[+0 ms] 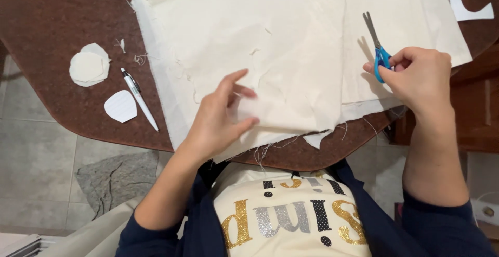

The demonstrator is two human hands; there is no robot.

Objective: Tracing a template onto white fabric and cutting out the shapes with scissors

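Cream cloth [291, 43] covered the table [52, 17]; your left hand [221, 119] lay open on its near edge, your right hand [418, 77] gripped closed scissors [378, 49] over it. Left of the cloth lay a pen [139, 98] and cut-outs [89, 67].

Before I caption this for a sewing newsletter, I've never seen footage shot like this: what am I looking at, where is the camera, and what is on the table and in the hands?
There is no machine here. The single picture comes from a camera worn on a person's head, looking down at their own two bare hands over a dark brown table. Spread across it is a large piece of cream fabric with frayed edges. The left hand rests on the fabric's near edge, fingers lifted. The right hand grips blue-handled scissors, blades closed and pointing away. To the left lie a white pen, round cream fabric cut-outs and a small lined paper shape.
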